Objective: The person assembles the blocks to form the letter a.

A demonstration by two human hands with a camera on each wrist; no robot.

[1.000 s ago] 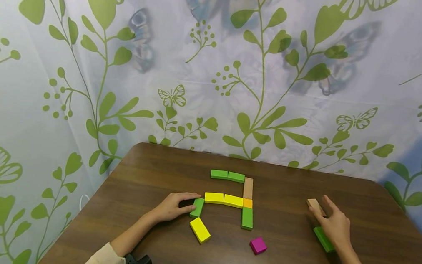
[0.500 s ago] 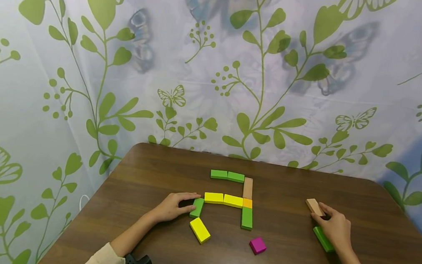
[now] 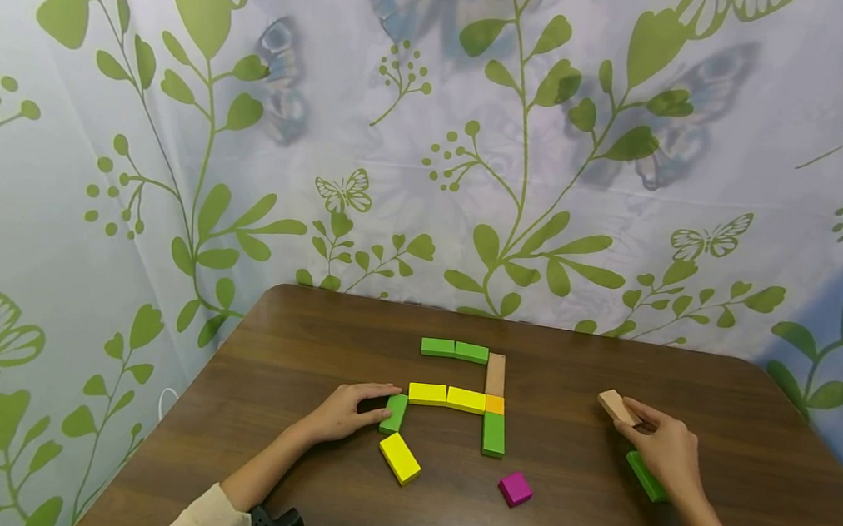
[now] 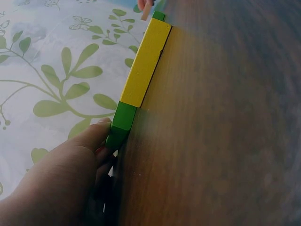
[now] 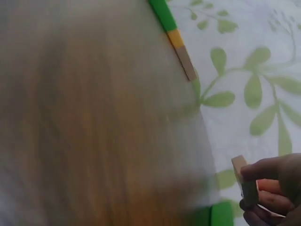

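My left hand (image 3: 344,411) holds a green block (image 3: 394,413) on the table, thumb on one side and fingers on the other. In the left wrist view the thumb touches the end of that green block (image 4: 123,120). A yellow block (image 3: 400,459) lies just in front of it. On the right, my right hand (image 3: 666,453) pinches a plain wooden block (image 3: 615,406) between thumb and fingers. The right wrist view has this wooden block (image 5: 239,165) tilted in the fingers. Partly under that hand in the head view lies another green block (image 3: 646,476).
Blocks lie end to end in a figure: two green (image 3: 455,350), one plain wooden (image 3: 496,376), two yellow (image 3: 447,397), a small orange (image 3: 495,406) and one green (image 3: 494,434). A magenta block (image 3: 516,489) lies nearer. A patterned curtain (image 3: 417,146) hangs behind the brown table (image 3: 556,525).
My right hand has closed its fingers on the plain wooden block and shifted it a little left and away. The left hand and the other blocks stay where they were.
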